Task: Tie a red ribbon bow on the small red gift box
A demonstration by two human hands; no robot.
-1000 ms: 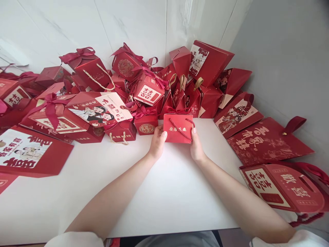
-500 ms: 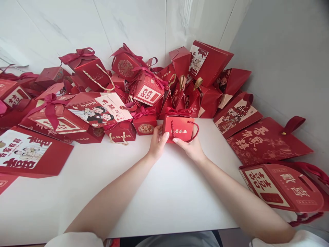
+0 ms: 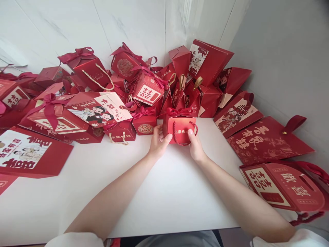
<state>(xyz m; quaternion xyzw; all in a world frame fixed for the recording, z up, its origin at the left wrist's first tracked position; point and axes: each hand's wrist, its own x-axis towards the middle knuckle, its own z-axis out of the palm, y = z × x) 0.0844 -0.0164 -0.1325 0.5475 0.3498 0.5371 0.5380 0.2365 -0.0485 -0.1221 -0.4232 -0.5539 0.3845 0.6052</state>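
Note:
A small red gift box (image 3: 171,127) with a ribbon bow on top and a twisted rope handle (image 3: 177,141) stands on the white table (image 3: 164,192). Around its left side my left hand (image 3: 158,142) is closed, thumb on the front edge and fingers behind. My right hand (image 3: 196,145) grips the right side, its thumb pressed on the front face over part of the gold lettering. The rope handle hangs down in a loop across the front. Fingers of the right hand behind the box are hidden.
Many red gift boxes (image 3: 102,109) are heaped along the tiled wall (image 3: 136,24). A box with a gold emblem (image 3: 146,125) stands just left of the held one. Flat red boxes (image 3: 267,140) lean along the right wall, and another large box (image 3: 38,154) lies at the left.
The rope handle has moved from the right side of the box to hang across its front. My right hand has shifted right, its thumb now higher on the front face. My left hand stays put.

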